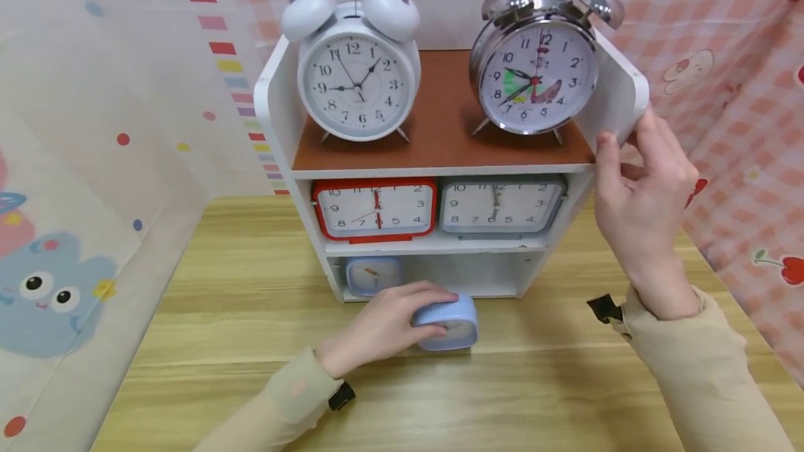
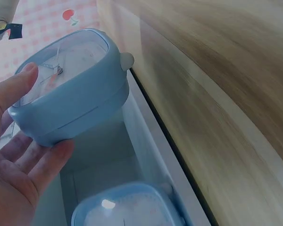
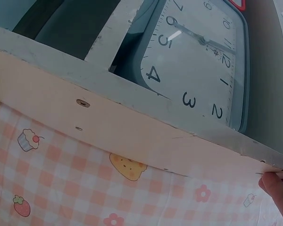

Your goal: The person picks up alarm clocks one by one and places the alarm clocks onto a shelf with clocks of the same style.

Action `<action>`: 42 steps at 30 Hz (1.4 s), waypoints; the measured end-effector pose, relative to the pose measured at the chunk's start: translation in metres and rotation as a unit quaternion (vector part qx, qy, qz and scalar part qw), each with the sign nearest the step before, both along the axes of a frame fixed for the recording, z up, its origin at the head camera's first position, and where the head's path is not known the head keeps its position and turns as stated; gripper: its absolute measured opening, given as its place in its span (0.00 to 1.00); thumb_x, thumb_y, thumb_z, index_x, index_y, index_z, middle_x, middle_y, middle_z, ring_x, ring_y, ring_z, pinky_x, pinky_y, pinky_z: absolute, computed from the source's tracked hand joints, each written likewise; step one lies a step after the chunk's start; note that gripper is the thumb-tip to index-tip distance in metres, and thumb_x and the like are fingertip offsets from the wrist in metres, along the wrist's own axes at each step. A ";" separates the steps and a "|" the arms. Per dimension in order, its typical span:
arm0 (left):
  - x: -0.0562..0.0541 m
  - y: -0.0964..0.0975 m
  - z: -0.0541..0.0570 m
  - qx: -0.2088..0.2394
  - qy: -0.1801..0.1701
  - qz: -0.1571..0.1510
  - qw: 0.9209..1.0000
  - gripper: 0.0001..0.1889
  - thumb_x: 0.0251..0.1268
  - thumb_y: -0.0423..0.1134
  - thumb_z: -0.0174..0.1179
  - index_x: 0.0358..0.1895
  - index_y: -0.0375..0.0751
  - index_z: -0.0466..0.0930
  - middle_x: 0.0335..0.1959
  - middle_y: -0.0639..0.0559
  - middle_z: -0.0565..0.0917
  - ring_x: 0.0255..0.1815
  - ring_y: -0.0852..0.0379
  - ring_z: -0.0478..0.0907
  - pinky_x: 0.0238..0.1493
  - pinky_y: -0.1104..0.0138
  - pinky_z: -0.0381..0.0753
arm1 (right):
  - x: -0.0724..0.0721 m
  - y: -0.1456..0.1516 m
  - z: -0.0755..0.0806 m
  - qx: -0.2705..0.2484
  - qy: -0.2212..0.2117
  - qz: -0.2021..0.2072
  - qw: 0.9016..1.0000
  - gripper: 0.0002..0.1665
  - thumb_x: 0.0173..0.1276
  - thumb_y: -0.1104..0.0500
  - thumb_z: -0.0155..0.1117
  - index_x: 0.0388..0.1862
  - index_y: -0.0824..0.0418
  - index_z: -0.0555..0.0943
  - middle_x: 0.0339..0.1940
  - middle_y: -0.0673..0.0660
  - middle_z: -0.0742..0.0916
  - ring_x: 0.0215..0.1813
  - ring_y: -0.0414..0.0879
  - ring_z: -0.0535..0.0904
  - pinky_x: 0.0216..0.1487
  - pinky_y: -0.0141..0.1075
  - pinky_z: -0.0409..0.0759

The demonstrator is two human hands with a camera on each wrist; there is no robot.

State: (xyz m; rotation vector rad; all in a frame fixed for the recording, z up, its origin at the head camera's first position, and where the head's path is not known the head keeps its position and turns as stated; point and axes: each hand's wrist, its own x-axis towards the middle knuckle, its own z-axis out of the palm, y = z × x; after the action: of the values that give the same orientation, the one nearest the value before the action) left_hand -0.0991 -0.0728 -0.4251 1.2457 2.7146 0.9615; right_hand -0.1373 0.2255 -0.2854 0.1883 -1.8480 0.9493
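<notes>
My left hand [image 1: 392, 319] grips a small blue alarm clock [image 1: 457, 312] in front of the bottom compartment of a white shelf [image 1: 433, 250]. In the left wrist view the thumb lies over the face of the blue clock [image 2: 80, 84], with the other fingers under its body. Another small blue clock [image 1: 373, 275] stands at the left inside that compartment. My right hand [image 1: 650, 194] holds the shelf's right side panel [image 1: 618, 86] near its top front, thumb on the inner side. The right wrist view shows only some fingers [image 3: 276, 193] at the panel's edge.
On the brown top board [image 1: 440, 145] stand a white twin-bell clock [image 1: 358, 86] and a silver twin-bell clock [image 1: 534, 75]. A red clock [image 1: 377, 209] and a grey clock [image 1: 502, 206] fill the middle compartment. The shelf stands on a wooden table [image 1: 188, 340] by patterned cloth walls.
</notes>
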 end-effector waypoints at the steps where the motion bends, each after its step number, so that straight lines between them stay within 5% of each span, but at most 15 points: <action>1: -0.001 0.003 -0.001 -0.001 -0.001 0.000 1.000 0.25 0.67 0.46 0.72 0.67 0.48 0.83 0.62 0.52 0.88 0.60 0.55 0.88 0.61 0.61 0.88 | 0.000 0.000 0.000 0.003 -0.002 -0.001 1.000 0.21 0.76 0.56 0.66 0.64 0.62 0.85 0.48 0.71 0.89 0.48 0.18 0.79 0.44 0.07 0.74; 16: -0.011 0.036 -0.003 -0.020 -0.023 -0.006 1.000 0.25 0.70 0.47 0.70 0.69 0.50 0.81 0.64 0.51 0.87 0.60 0.55 0.87 0.61 0.60 0.87 | 0.000 -0.001 0.001 0.003 -0.004 0.000 1.000 0.22 0.77 0.54 0.64 0.64 0.62 0.85 0.49 0.71 0.89 0.49 0.17 0.79 0.44 0.07 0.74; 30: -0.025 0.057 0.001 -0.037 0.037 -0.010 0.999 0.24 0.72 0.45 0.68 0.69 0.49 0.81 0.64 0.48 0.87 0.59 0.53 0.88 0.57 0.60 0.90 | -0.001 -0.002 0.001 -0.003 -0.009 -0.001 1.000 0.21 0.77 0.56 0.63 0.64 0.63 0.85 0.48 0.70 0.89 0.48 0.17 0.79 0.43 0.06 0.74; 42: -0.039 0.062 -0.003 -0.041 0.037 0.002 0.998 0.24 0.73 0.46 0.67 0.69 0.50 0.81 0.65 0.50 0.86 0.63 0.54 0.86 0.61 0.59 0.88 | -0.001 -0.003 0.000 0.000 -0.009 -0.002 1.000 0.21 0.76 0.60 0.64 0.65 0.64 0.84 0.50 0.71 0.89 0.49 0.14 0.78 0.44 0.06 0.73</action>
State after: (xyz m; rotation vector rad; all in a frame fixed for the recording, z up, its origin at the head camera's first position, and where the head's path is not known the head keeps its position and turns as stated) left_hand -0.1385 -0.0106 -0.4280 1.2870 2.7825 0.8101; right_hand -0.1378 0.2226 -0.2853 0.1762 -1.8638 0.9521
